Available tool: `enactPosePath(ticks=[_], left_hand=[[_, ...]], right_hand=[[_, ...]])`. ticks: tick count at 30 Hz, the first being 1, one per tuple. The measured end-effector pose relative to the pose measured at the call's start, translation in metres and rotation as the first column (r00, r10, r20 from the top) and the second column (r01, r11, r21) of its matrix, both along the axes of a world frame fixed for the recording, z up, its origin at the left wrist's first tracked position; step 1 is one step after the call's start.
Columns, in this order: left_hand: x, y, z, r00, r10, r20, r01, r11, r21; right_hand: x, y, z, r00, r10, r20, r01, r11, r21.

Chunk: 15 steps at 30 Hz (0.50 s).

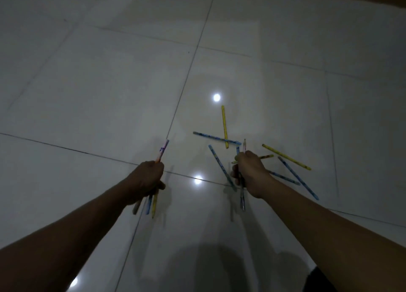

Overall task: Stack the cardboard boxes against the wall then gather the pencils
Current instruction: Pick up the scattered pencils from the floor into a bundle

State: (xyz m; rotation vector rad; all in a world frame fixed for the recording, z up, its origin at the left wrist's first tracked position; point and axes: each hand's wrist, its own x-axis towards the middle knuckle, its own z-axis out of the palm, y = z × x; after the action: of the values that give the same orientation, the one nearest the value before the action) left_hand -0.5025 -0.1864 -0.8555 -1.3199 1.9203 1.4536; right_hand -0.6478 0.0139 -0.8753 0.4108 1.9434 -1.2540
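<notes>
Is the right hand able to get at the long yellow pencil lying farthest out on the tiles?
Probably yes: the long yellow pencil lies uncovered just beyond the right hand. That hand already grips pencils, though, leaving few free fingers.

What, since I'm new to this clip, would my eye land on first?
Two hands in the lower middle: the left hand grips a bunch of pencils, the right hand a smaller bunch. Around the right hand, loose pencils, blue and yellow, lie scattered on the glossy tiled floor, which mirrors bright light spots.
</notes>
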Motion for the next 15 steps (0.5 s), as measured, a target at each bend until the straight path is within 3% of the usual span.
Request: enactPosePath(ticks=[4, 8, 11, 15], left_hand=[[-0.04, 0.021, 0.03, 0.991, 0.13, -0.046, -0.126, 0.989, 0.079], [-0.085, 0.056, 0.057, 0.959, 0.267, -0.097, -0.246, 0.951, 0.19], [-0.122, 0.086, 0.079, 0.941, 0.326, -0.097, -0.291, 0.92, 0.263], [-0.161, 0.121, 0.094, 0.934, 0.339, -0.115, -0.287, 0.9, 0.328]], right_hand=[[-0.004, -0.02, 0.024, 0.985, -0.109, 0.136, 0.13, 0.98, -0.152], [-0.019, -0.015, 0.056, 0.984, -0.111, 0.138, 0.145, 0.954, -0.262], [-0.046, 0.007, 0.076, 0.985, -0.141, 0.102, 0.165, 0.94, -0.3], [-0.076, 0.025, 0.094, 0.96, -0.197, 0.199, 0.256, 0.906, -0.338]])
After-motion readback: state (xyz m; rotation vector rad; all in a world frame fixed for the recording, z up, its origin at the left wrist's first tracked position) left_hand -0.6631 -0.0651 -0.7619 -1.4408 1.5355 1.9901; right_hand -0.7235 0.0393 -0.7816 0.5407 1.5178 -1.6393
